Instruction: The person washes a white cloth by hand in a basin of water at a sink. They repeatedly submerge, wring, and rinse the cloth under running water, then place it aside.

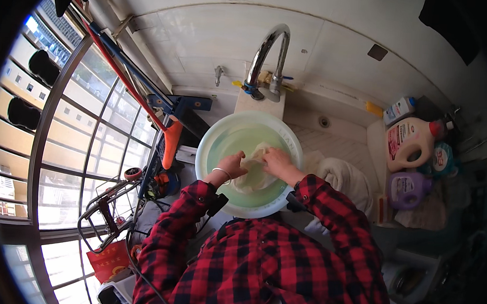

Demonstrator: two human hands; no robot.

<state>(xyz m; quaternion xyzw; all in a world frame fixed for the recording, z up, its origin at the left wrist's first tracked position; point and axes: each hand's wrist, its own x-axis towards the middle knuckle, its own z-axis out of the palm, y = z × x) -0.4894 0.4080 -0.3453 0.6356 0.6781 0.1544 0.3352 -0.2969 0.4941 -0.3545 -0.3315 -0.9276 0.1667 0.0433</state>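
A pale plastic basin (205,149) holding greenish water stands before me, below a curved chrome faucet (259,61). In the water lies a thin, whitish, wet cloth (252,179). My left hand (231,166), with a bangle at its wrist, is on the cloth's left side, thumb and fingers around its edge. Over the right side, my right hand (279,162) pinches the upper part of the same cloth. The parts of the cloth under the water and the undersides of my fingers are hard to make out.
Right of the basin is a stone sink (332,136) with a rolled white towel (346,179) on its near part. A large detergent bottle (403,141), a purple bottle (406,189) and other bottles stand at the right. Poles with an orange handle (172,139) and a folding cart (110,210) are at the left.
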